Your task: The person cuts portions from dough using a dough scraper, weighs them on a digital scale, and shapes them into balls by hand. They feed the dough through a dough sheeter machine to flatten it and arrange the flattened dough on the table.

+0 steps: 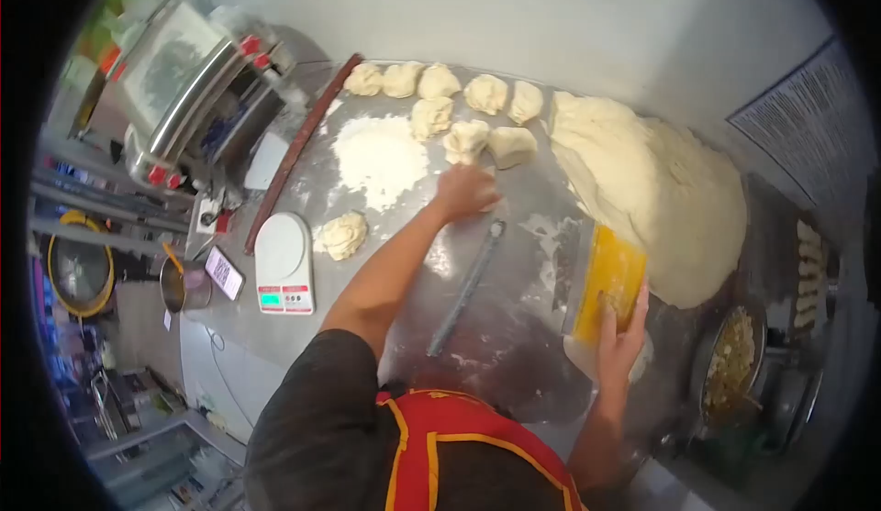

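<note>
With my right hand I grip a wide yellow dough scraper, its metal edge turned left, beside a large mass of dough. My left hand reaches across the steel table, its fingers curled down just below a lump of dough. What those fingers hold, if anything, is hidden. Another cut piece of dough lies to the right of that lump. A thin grey rod, dusted with flour, rests between my two arms.
Several dough lumps line the table's back edge. Loose flour is spread at the left, near a long dark red stick. A white kitchen scale stands by a single dough lump. A pan of filling sits far right.
</note>
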